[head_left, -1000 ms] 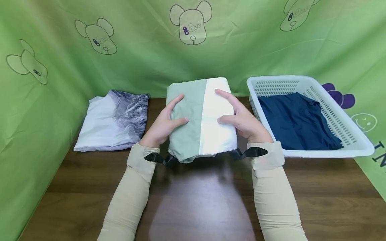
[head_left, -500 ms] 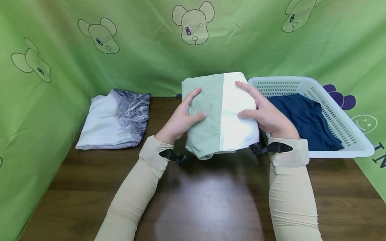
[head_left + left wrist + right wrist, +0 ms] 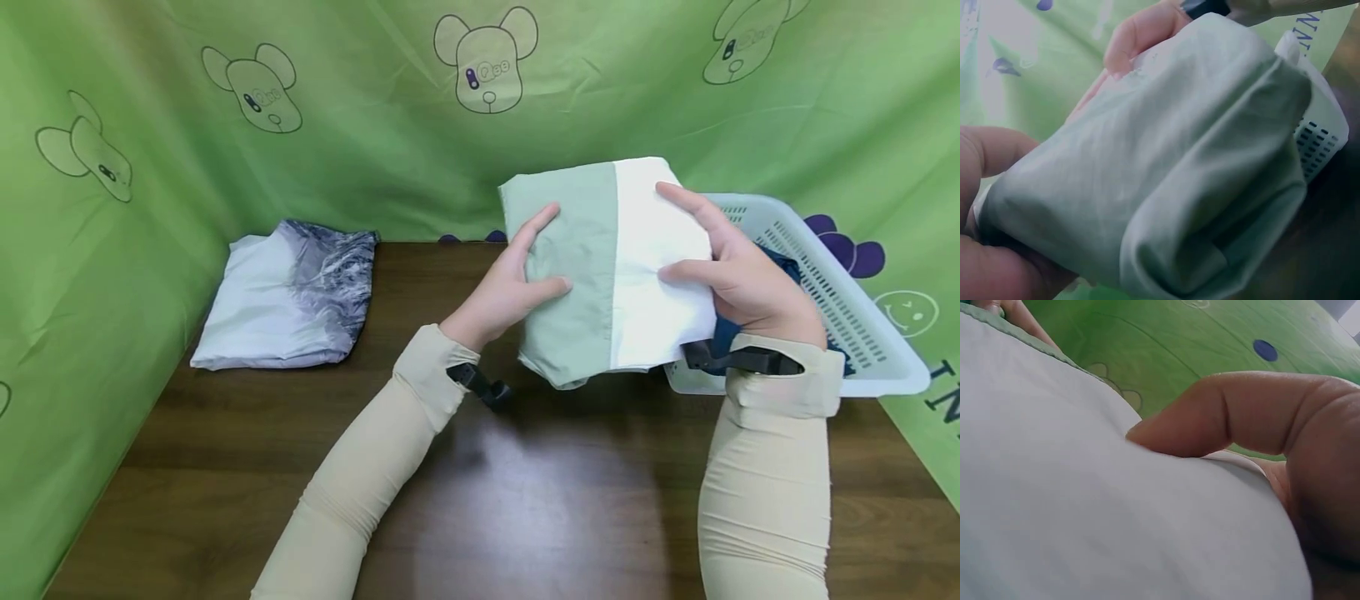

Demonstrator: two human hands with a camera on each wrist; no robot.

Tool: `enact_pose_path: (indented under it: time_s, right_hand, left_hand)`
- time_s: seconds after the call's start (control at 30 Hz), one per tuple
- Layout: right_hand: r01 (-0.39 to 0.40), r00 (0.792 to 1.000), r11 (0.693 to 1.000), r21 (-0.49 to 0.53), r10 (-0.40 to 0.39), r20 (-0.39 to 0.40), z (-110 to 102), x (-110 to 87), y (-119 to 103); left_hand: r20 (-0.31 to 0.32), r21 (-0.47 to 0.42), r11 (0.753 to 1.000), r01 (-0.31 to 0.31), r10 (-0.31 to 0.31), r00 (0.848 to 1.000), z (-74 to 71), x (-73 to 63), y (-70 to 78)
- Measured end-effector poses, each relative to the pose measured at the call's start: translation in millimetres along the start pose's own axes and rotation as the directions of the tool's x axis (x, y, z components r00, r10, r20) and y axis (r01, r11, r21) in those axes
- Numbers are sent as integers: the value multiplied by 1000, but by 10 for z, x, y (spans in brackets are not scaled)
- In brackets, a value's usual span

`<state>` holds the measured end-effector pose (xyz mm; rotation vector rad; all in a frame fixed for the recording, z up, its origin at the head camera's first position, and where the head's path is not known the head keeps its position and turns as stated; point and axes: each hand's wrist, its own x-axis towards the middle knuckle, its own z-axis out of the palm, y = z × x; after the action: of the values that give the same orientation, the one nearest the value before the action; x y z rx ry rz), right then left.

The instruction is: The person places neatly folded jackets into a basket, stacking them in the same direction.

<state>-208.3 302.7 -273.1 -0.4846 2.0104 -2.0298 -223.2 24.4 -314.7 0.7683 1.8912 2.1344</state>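
Between both hands, a folded green-and-white garment point(image 3: 573, 250) is held up off the table. My left hand point(image 3: 510, 287) grips its green side, thumb and index finger on the upper face. On the white side, my right hand point(image 3: 750, 267) holds it the same way, thumb pressing into the cloth point(image 3: 1085, 487). The other fingers of both hands are hidden beneath. Loose folds of the garment point(image 3: 1166, 162) show along its near edge in the left wrist view. Behind my right hand and wrist stands a white plastic basket point(image 3: 892, 358), partly covered, with dark blue cloth point(image 3: 783, 262) inside.
A folded white-and-grey garment point(image 3: 277, 300) lies at the left of the brown wooden table point(image 3: 225, 467). Green printed fabric point(image 3: 375, 125) hangs behind the table and along both sides. The basket's raised rim borders the right of the workspace.
Both hands have carried the folded garment to the right and slightly farther away, from the middle of the table to the basket's left side. The grip looks unchanged.
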Motion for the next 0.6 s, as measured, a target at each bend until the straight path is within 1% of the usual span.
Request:
enact_pose_path:
  time_s: [0.2, 0.33, 0.5, 0.6]
  right_hand:
    - [48, 998, 996, 80, -51, 40, -246, -93, 12]
    - [39, 998, 994, 102, -44, 46, -381, -154, 25]
    - [18, 999, 995, 94, -22, 45, -536, -244, 34]
    - [29, 997, 993, 117, -36, 61, -632, -289, 25]
  left_hand:
    - [35, -2, 1000, -14, 15, 999, 178, 117, -41]
    - [68, 22, 999, -38, 36, 997, 276, 185, -91]
    - [87, 29, 999, -33, 31, 996, 407, 262, -142]
    - [94, 33, 999, -34, 30, 995, 487, 302, -147]
